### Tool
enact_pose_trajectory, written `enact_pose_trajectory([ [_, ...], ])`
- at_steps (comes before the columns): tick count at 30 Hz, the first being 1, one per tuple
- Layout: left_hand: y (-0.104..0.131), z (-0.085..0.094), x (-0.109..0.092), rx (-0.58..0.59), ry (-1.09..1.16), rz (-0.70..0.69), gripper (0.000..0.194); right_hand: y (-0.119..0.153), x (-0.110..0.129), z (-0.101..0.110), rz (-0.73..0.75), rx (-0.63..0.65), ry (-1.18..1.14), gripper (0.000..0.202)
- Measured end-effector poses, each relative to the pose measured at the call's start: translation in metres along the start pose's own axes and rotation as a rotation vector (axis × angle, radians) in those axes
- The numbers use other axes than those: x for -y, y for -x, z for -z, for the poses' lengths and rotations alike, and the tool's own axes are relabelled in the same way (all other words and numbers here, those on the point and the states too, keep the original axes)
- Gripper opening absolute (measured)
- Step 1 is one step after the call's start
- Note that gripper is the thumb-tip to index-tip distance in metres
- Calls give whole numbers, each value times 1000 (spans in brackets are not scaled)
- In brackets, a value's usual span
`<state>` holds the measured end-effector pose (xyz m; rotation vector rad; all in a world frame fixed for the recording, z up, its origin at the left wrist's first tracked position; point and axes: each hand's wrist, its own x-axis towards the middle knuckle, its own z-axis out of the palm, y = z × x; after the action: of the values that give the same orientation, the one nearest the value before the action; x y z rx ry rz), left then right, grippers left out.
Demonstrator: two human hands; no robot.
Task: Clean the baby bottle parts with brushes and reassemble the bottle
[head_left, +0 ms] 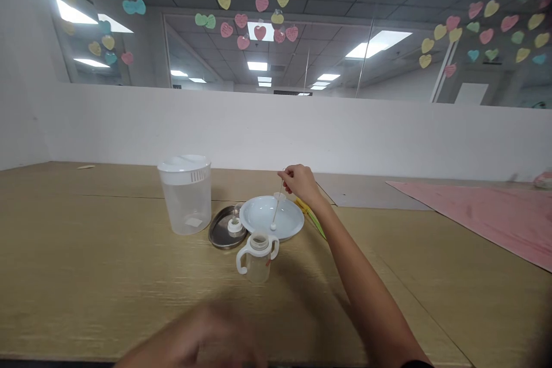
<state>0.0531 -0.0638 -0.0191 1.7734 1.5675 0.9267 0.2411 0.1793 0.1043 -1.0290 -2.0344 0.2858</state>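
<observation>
At the near edge of a wooden table [107, 276], a person's left hand [202, 339] shows only as a blur low in the frame; whether it is open, closed or holding anything cannot be told. Just beyond it stands a small clear bottle [257, 259] with two white handles, its top off, upright on the wood. Behind the bottle lies a white plate [288, 224], and beside that, to the left, a shallow metal dish [219, 230] carrying a small white cap-like piece [235, 226]. The person's right arm stretches across the table, and the right hand [299, 183] hangs over the far rim of the plate, fingertips pinched shut on the upper end of a thin brush [277, 202]. The brush slants down so that its white tip rests in the plate. A yellow-green item [311, 214], partly hidden by the wrist, lies just right of the plate. Further left stands a clear lidded pitcher [185, 195]. A pink mat [478, 213] covers the table's far right, before a white partition [302, 126].
</observation>
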Motion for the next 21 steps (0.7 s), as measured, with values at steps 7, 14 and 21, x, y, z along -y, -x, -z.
enact_pose_trajectory([
  [7,-155,16,-54,-371,165,-294,18,2,7,3,34,-21,-71,29],
  [14,-207,-5,-24,-248,135,-277,23,10,24,5,128,5,31,31],
  [21,-204,-8,-24,-383,129,-219,17,12,30,9,149,-97,250,39],
])
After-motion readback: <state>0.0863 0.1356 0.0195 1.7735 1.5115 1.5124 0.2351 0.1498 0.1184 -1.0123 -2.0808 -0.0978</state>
